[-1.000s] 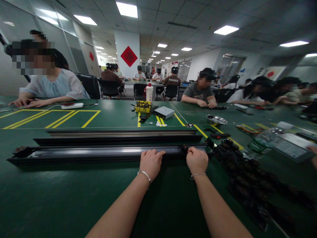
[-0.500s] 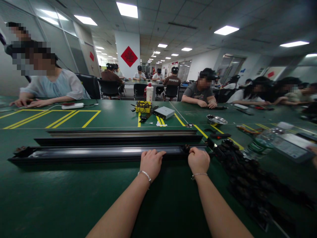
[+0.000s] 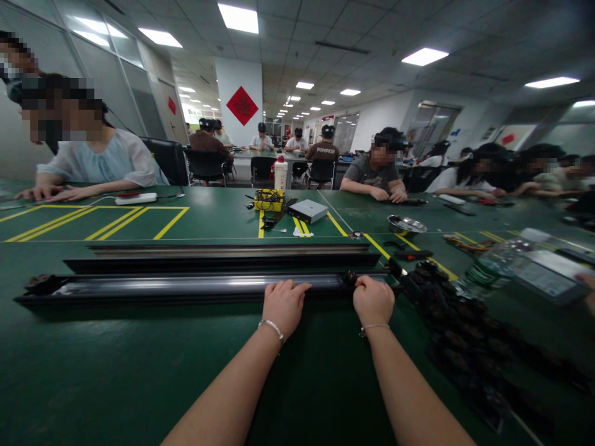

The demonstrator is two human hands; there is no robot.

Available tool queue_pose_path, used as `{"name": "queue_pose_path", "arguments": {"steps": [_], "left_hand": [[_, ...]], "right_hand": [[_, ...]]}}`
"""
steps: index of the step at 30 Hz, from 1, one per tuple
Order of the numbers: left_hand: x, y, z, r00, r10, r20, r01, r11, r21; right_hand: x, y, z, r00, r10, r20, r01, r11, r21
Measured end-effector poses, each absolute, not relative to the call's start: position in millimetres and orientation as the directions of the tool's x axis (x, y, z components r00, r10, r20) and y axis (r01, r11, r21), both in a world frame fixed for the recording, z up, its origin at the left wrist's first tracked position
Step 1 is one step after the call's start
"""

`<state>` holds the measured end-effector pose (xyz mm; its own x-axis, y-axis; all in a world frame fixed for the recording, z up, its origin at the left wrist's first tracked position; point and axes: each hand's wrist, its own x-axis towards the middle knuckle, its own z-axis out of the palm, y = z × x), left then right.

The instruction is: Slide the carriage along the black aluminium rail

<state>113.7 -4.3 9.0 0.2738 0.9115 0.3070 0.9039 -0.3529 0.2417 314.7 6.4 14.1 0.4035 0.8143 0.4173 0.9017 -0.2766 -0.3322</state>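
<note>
A long black channel point(image 3: 162, 286) with a shiny metal inside lies crosswise on the green table. My left hand point(image 3: 282, 305) is curled over its near edge, right of the middle, with one finger pointing right. Close to the channel's right end, my right hand point(image 3: 373, 300) is closed in a fist with the fingertips hidden. Just left of that fist, a small dark part point(image 3: 348, 278) sits in the channel; whether the fingers hold it is hidden. A dark bunched piece point(image 3: 43, 284) fills the channel's left end.
Behind lie another black strip point(image 3: 218, 263) and a thin metal one point(image 3: 232, 249). A heap of dark parts point(image 3: 465, 334) spreads at right, beside a plastic bottle point(image 3: 495, 269). Farther back are a metal bowl point(image 3: 407, 225), a grey box point(image 3: 307, 211) and a yellow holder point(image 3: 268, 199). Co-workers sit around.
The channel has shifted very slightly left. My hands stay in nearly the same place. At far left, a standing person has moved left.
</note>
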Motion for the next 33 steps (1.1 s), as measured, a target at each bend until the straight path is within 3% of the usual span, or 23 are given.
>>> {"name": "queue_pose_path", "arguments": {"steps": [33], "left_hand": [[114.5,-5.9,13.6,0.271,0.922,0.276,0.906,-0.341,0.252]], "right_hand": [[318.1,5.8,13.3,0.416,0.798,0.437,0.898,-0.284,-0.336]]}}
